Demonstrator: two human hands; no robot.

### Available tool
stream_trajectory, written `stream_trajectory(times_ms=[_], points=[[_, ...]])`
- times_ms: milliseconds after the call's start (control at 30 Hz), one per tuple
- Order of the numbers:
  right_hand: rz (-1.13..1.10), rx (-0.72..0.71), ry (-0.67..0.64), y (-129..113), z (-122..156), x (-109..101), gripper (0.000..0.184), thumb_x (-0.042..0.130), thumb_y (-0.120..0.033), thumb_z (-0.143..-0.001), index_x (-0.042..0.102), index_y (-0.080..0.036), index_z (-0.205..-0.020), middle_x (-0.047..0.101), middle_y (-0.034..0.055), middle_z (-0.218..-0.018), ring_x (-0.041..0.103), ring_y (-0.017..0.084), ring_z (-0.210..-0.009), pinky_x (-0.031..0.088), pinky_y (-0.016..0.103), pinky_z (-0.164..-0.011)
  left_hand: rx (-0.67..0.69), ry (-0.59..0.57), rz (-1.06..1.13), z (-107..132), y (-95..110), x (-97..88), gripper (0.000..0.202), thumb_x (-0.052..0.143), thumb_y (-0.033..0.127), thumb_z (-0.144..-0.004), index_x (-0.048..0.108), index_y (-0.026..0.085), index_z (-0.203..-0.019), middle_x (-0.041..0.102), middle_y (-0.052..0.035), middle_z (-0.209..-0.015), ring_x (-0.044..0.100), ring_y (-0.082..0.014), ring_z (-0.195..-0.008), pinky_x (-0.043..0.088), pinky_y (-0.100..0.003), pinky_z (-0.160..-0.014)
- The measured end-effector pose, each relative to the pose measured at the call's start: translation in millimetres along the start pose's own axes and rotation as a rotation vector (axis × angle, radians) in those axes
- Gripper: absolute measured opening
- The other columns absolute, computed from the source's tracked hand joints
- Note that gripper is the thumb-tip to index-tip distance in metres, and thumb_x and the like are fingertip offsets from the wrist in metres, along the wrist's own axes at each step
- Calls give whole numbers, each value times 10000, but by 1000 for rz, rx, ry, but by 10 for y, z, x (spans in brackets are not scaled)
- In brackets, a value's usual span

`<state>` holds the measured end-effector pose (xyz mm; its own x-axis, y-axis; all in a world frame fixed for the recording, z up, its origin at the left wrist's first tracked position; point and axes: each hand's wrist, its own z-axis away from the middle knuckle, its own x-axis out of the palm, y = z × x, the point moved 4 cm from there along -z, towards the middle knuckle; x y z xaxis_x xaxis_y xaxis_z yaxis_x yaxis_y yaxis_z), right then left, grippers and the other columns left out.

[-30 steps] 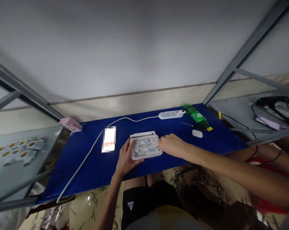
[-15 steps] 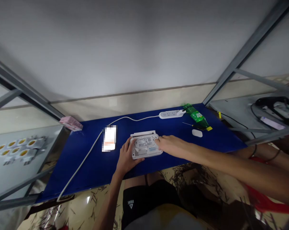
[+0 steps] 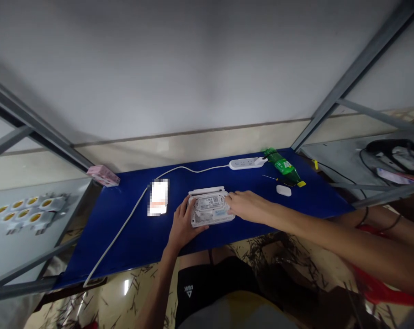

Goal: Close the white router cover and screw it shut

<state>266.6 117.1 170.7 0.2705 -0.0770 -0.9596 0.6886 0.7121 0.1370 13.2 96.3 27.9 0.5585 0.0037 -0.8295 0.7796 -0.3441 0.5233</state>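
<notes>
A white router (image 3: 207,214) lies on the blue table with its vented, labelled underside up and its antenna bar along the far edge. My left hand (image 3: 184,225) grips its left end, thumb along the near edge and fingers at the far left corner. At the right end my right hand (image 3: 244,204) has its fingers curled against the router's edge; whether a small thing sits in those fingers I cannot make out. Left of the router lies a phone (image 3: 158,197) with a bright, blurred-out screen.
Behind are a white power strip (image 3: 246,163) and a green bottle (image 3: 284,167) on its side. A small white case (image 3: 283,190) and a thin screwdriver-like rod (image 3: 270,177) lie to the right. A pink box (image 3: 103,176) stands at the far left, near a white cable (image 3: 124,224).
The whole view has shifted very slightly. Both hands stay on the router in nearly the same places, with the right fingers bent a little differently.
</notes>
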Motion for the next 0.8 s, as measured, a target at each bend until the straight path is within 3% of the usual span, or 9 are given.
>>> stream_trajectory(times_ms=[67, 233, 333, 400, 467, 533, 667, 800], points=[[-2, -32, -48, -3, -1, -13, 223, 748, -111, -1093, 752, -117, -1316, 845, 171, -1211, 817, 250, -1016, 572, 299, -730, -4, -6, -4, 2, -5, 8, 1069, 985, 509, -923, 463, 229, -1813, 453, -261, -1918, 534, -493, -1717, 518, -659, -1361], [25, 43, -104, 63, 40, 17, 158, 647, -154, -1167, 796, -137, -1215, 854, 165, -1093, 832, 292, -993, 548, 344, -680, -25, -19, 10, 2, 28, -22, 1061, 993, 466, -923, 451, 267, -1814, 441, -240, -1929, 525, -486, -1721, 499, -657, -1374], [-40, -20, -56, 37, 78, 2, 279, 760, -43, -1047, 770, -134, -1311, 851, 157, -1227, 826, 266, -1088, 554, 307, -717, -32, -37, 17, 0, 60, -47, 1043, 982, 435, -938, 444, 225, -1807, 420, -273, -1930, 513, -494, -1722, 480, -650, -1384], [-47, -15, -60, 20, 82, 2, 321, 755, -5, -1022, 765, -131, -1317, 862, 138, -1169, 821, 245, -1012, 534, 302, -699, -37, -46, 26, -2, 69, -57, 1040, 978, 428, -938, 440, 221, -1804, 418, -279, -1928, 508, -499, -1722, 476, -657, -1382], [-17, 33, -78, 15, 70, 7, 210, 707, -44, -1074, 783, -134, -1247, 861, 125, -1023, 802, 247, -893, 498, 323, -654, -35, -44, 42, -4, 72, -63, 1034, 970, 435, -943, 437, 244, -1808, 419, -264, -1931, 500, -498, -1727, 471, -665, -1382], [-4, 53, -74, 9, 55, -4, 159, 706, -89, -1092, 794, -135, -1216, 865, 140, -1021, 795, 260, -884, 473, 335, -638, -31, -40, 55, -5, 70, -66, 1039, 972, 453, -939, 437, 270, -1811, 421, -249, -1933, 499, -502, -1726, 466, -677, -1381], [-98, -4, -55, -1, 31, -25, 366, 747, 13, -985, 795, -137, -1316, 879, 135, -1199, 794, 245, -965, 471, 312, -679, -34, -59, 39, -3, 74, -71, 1024, 956, 478, -956, 440, 221, -1802, 400, -275, -1938, 484, -513, -1731, 459, -669, -1386], [-137, 110, -90, 70, 25, 45, 210, 702, -22, -1043, 845, -171, -1082, 854, 93, -937, 778, 251, -802, 447, 329, -658, -37, -54, 24, -2, 90, -81, 1030, 955, 448, -959, 417, 214, -1806, 393, -282, -1940, 485, -508, -1733, 457, -654, -1391]])
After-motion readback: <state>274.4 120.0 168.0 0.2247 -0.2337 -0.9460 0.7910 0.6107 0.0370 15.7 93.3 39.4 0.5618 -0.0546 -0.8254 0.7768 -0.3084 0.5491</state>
